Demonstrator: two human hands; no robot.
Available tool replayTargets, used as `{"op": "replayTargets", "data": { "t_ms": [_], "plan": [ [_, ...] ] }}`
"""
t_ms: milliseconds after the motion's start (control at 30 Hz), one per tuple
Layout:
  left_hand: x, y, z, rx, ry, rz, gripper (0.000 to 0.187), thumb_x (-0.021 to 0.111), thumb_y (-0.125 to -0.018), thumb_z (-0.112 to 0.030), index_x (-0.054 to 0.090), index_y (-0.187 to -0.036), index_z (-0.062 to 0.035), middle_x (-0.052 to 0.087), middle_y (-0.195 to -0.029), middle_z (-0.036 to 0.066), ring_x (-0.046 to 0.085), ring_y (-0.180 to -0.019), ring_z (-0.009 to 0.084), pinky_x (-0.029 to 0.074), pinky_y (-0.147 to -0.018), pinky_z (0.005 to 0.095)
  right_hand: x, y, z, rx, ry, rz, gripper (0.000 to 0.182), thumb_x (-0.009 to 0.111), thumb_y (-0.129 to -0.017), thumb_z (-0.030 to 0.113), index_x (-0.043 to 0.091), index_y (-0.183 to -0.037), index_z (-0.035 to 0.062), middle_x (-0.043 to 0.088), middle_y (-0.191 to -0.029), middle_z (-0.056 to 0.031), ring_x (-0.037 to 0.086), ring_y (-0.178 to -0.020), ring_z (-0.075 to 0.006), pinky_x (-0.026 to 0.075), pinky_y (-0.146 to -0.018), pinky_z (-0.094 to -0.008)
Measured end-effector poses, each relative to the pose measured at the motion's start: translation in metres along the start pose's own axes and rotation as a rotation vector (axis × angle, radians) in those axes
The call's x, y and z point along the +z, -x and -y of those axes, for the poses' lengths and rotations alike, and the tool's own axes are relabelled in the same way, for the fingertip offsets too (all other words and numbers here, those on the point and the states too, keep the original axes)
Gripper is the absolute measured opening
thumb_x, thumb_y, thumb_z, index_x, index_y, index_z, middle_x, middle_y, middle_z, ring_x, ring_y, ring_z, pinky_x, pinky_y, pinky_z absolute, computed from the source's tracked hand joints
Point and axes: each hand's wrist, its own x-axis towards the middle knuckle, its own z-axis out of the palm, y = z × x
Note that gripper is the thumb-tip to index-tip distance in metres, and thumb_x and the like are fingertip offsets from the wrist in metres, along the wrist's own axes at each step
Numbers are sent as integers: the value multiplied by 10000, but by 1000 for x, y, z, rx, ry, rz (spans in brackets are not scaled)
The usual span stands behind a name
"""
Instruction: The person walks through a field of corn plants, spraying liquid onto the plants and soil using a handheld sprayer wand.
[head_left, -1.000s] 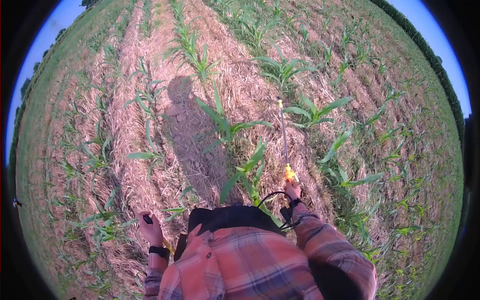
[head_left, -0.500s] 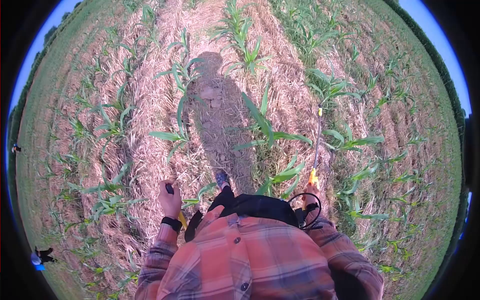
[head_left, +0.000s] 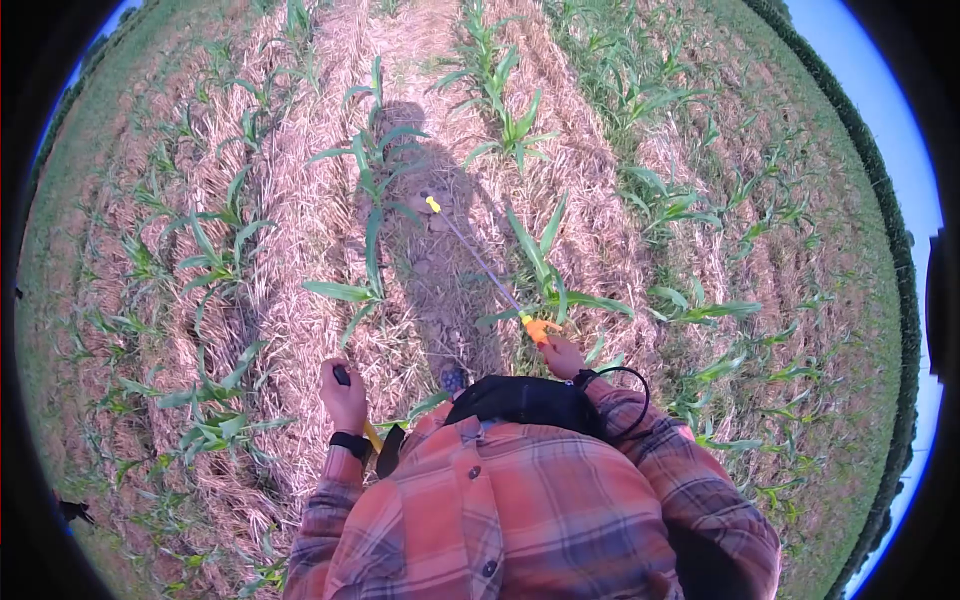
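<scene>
Amid green plants [head_left: 338,291], R hand [head_left: 563,358] clamped on orange spray handle [head_left: 540,329], thin wand [head_left: 480,262] angled fwd & L over person's shadow [head_left: 425,300], L hand [head_left: 344,402] wrapped round blk grip [head_left: 342,375]

Straw [head_left: 305,215] lies widespread; a dark tree line [head_left: 906,280] curves along the right, blue sky [head_left: 885,110] beyond.

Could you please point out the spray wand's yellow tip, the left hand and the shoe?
Yellow tip [head_left: 433,204]: head view, on its middle.
Left hand [head_left: 346,404]: head view, around its middle.
Shoe [head_left: 453,380]: head view, on its visible upper.
</scene>
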Motion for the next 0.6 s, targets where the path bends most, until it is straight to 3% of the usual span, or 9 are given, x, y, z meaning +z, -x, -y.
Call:
{"op": "replayTargets", "data": {
  "t_ms": [67,133,200,233,333,433,600],
  "plan": [
    [1,-7,-1,6,-24,4,132,524,-725,-23,477,-848,-37,509,-668,75,481,-585,144,411,-564,275,12,-11,7,-177,215,156,264,501,-817,299,553,-765,45,538,-598,-43,507,-502,-124,397,-482,-284],
    [0,-14,0,65,-26,-25,130,526,-724,-25,477,-844,-43,500,-648,66,464,-564,136,401,-543,271,14,-11,35,-158,281,252,279,494,-815,321,550,-768,52,545,-608,-53,537,-563,-159,409,-525,-301],
    [1,-23,5,-7,41,-12,126,526,-725,-25,476,-838,-50,465,-604,47,432,-533,123,379,-505,272,14,-14,55,-207,320,444,294,492,-809,347,551,-795,59,554,-623,-67,554,-595,-201,418,-556,-325],
    [0,-25,1,41,15,-31,125,527,-726,-24,475,-836,-52,446,-586,37,416,-520,114,365,-488,270,15,-20,55,-274,343,489,338,500,-775,392,556,-832,63,558,-697,-126,549,-647,-283,414,-603,-373],
    [-4,-29,-7,71,-7,-39,123,527,-729,-24,472,-833,-57,417,-562,20,393,-502,98,341,-461,263,16,-31,64,-428,358,588,343,498,-781,401,553,-855,70,559,-707,-120,549,-657,-274,413,-613,-368],
    [-6,-33,-6,16,35,-32,121,526,-731,-25,469,-832,-59,404,-554,10,381,-494,89,326,-446,256,15,-39,82,-436,388,709,300,502,-795,339,532,-922,68,558,-766,-148,556,-710,-282,416,-630,-368],
    [-10,-38,-27,-82,101,-82,114,520,-733,-24,466,-830,-52,395,-550,3,368,-486,86,314,-434,256,21,-64,84,-442,361,705,285,506,-798,336,543,-909,76,563,-732,-132,558,-675,-275,419,-615,-362]
  ]
}}
